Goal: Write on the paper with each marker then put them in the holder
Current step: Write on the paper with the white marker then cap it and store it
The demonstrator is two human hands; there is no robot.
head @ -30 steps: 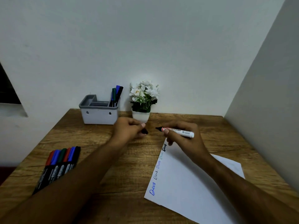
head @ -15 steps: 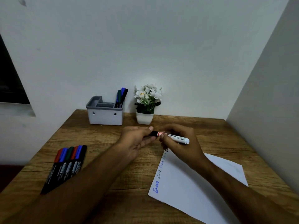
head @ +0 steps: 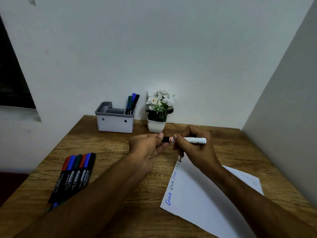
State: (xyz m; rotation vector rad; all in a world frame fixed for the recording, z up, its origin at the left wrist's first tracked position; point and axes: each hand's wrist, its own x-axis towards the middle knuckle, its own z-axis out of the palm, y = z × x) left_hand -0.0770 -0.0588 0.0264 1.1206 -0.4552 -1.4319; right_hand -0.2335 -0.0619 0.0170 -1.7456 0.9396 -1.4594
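My right hand (head: 195,148) grips a white marker (head: 195,140) held level above the desk. Its black cap (head: 166,139) sits on the marker's left end, and my left hand (head: 147,145) pinches that cap between thumb and fingers. Below lies the white paper (head: 205,194) with several words written along its left edge in blue, green and black. The grey holder (head: 114,123) stands at the back of the desk with three markers (head: 132,103) upright in its right compartment. Several more markers (head: 75,172) lie side by side on the desk at the left.
A small white pot of white flowers (head: 158,110) stands just right of the holder, close behind my hands. The wooden desk (head: 106,152) meets a wall at the back and another wall on the right. A dark window is at the far left.
The cap was apart from the marker in my left hand; my hands have come together and the cap now covers the tip.
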